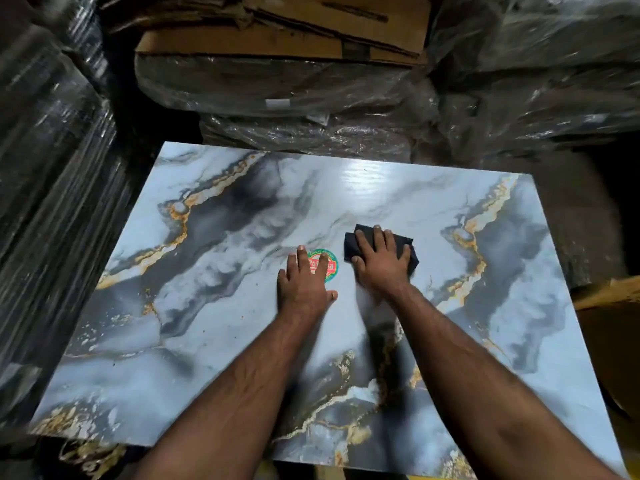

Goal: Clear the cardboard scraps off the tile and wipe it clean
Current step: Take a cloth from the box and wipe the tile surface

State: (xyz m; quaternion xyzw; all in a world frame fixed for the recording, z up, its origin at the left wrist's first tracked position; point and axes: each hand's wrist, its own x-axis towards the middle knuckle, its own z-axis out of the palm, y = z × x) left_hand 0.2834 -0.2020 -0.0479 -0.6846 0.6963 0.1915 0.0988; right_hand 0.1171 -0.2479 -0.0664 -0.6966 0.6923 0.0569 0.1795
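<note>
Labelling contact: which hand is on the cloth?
The right hand, pressing flat on the folded black cloth. The left hand rests on bare marbled tile, fingers over the round sticker.

I see the tile lying flat in the middle of my view, reaching from near me out toward twelve o'clock. On it, close to its centre, sits a round sticker. My left hand rests flat on the tile with its fingertips over the sticker's nine o'clock side. Just at three o'clock of the sticker lies a folded cloth, on the tile, with my right hand flat on top of it. Beyond the tile at twelve o'clock stands a wrapped stack of cardboard boxes. More wrapped stacks flank the tile at nine o'clock, and wrapped bundles sit out at two o'clock.
</note>
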